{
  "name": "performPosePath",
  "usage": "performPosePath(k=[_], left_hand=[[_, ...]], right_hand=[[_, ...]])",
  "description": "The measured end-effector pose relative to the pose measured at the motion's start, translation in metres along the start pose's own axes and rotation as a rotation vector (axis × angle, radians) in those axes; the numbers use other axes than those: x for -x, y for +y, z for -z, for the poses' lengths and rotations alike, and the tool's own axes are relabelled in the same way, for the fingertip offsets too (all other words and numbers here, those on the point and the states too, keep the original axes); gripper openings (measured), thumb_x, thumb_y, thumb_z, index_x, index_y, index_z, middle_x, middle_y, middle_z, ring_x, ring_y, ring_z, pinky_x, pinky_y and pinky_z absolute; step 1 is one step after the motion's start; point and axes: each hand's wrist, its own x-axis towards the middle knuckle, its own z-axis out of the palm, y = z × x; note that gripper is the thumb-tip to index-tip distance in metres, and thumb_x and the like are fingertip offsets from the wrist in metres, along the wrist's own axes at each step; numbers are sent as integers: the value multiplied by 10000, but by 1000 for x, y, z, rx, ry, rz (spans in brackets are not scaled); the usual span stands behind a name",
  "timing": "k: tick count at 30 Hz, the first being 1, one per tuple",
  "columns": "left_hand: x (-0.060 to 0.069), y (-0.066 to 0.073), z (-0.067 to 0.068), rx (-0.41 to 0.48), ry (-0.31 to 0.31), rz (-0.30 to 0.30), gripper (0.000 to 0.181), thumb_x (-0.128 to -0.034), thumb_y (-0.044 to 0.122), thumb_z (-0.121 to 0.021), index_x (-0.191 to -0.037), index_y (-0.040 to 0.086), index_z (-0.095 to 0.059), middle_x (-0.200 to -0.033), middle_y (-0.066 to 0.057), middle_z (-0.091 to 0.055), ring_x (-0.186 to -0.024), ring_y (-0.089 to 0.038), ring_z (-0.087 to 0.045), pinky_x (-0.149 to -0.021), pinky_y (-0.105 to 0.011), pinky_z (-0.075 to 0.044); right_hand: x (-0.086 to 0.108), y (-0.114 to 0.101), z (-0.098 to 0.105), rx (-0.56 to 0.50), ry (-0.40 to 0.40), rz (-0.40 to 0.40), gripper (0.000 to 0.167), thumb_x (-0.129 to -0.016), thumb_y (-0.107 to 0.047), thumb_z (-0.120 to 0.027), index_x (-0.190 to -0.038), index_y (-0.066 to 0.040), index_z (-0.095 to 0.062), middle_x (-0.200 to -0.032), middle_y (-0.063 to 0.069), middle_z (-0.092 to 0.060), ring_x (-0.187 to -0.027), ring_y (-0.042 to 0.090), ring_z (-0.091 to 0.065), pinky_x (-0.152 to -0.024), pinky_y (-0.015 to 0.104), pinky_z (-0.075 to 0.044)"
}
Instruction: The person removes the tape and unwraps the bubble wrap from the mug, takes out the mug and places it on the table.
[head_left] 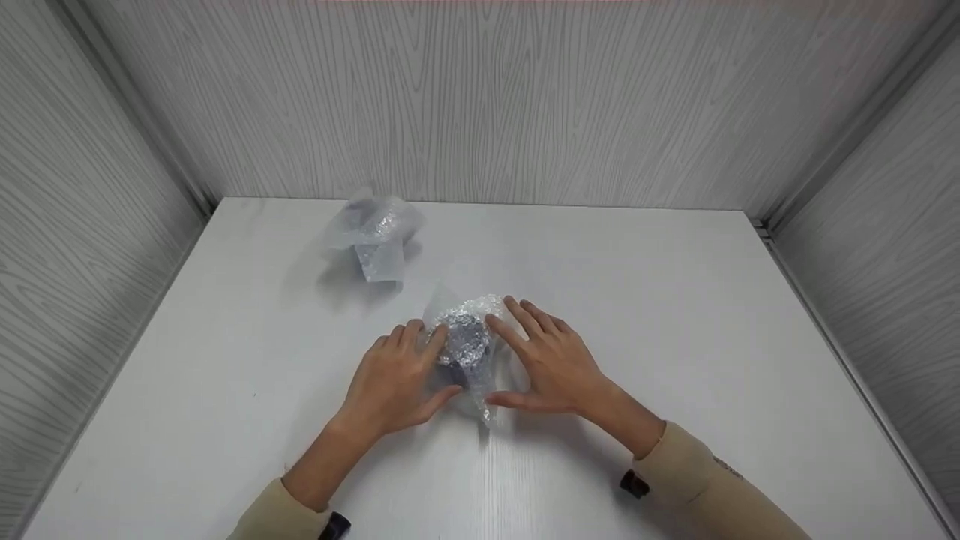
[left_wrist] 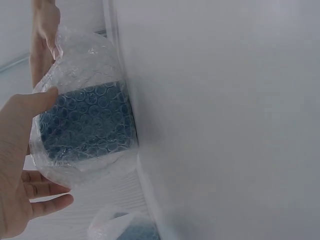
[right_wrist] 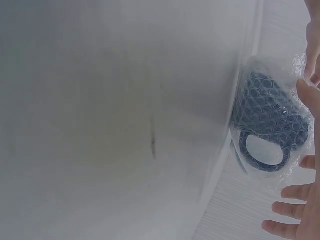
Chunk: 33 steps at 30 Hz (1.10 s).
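A dark blue mug [right_wrist: 270, 112] wrapped in clear bubble wrap stands on the white table; its ring-shaped handle shows through the wrap in the right wrist view. From above, the wrapped mug [head_left: 466, 337] lies between both hands. My left hand [head_left: 394, 379] is at its left side, fingers extended, thumb touching the wrap [left_wrist: 82, 57] in the left wrist view. On the other side, my right hand [head_left: 559, 364] has its fingers spread, with the fingertips at the edge of the wrap. Neither hand is curled round the mug.
Farther back to the left stands a second bubble-wrapped thing [head_left: 379, 232], dark beneath its wrap. Grey wood-grain panels enclose the white table [head_left: 637, 285] at the back [head_left: 480, 105], left and right.
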Motion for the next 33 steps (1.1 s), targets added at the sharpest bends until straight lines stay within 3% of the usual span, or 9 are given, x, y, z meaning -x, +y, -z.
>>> performPosePath(k=[6, 12, 16, 23, 33], left_hand=[[-2, -4, 4, 24, -17, -20, 807, -855, 673, -753, -1421, 114, -615, -1204, -167, -668, -987, -296, -718, -783, -411, -640], [-5, -21, 10, 113, -44, -51, 749, -857, 618, -784, -1426, 159, -622, -1194, -119, -671, -992, -273, -700, -815, -411, -633], [-4, -31, 8, 170, -24, -75, 753, -841, 587, -816, -1431, 156, -634, -1188, -92, -671, -1002, -255, -677, -833, -399, -621], [-4, -47, 0, 240, 16, -87, 776, -816, 611, -823, -1407, 136, -657, -1220, -88, -674, -1128, -268, -661, -917, -409, -613], [-9, -57, -2, 289, -16, -98, 821, -817, 651, -790, -1444, 144, -633, -1360, -89, -672, -1307, -297, -629, -1067, -480, -571]], right_hand=[[1, 1, 2, -4, 1, 1, 1060, -834, -869, -584, -1655, -242, -345, -1712, 160, -360, -1517, 378, -472, -1068, 576, -558], [2, -2, 4, 41, 36, 5, 995, -853, -839, -591, -1632, -250, -396, -1690, 141, -406, -1497, 358, -500, -1063, 546, -569], [4, -6, 7, 50, 78, 12, 930, -878, -808, -596, -1600, -242, -447, -1659, 132, -459, -1471, 351, -531, -1043, 541, -582], [2, -16, 12, 57, 140, -2, 851, -878, -771, -641, -1536, -247, -514, -1576, 112, -566, -1396, 338, -607, -1000, 529, -604], [-2, -34, 14, 72, 193, -12, 799, -877, -752, -666, -1482, -240, -568, -1483, 101, -648, -1311, 320, -673, -960, 500, -631]])
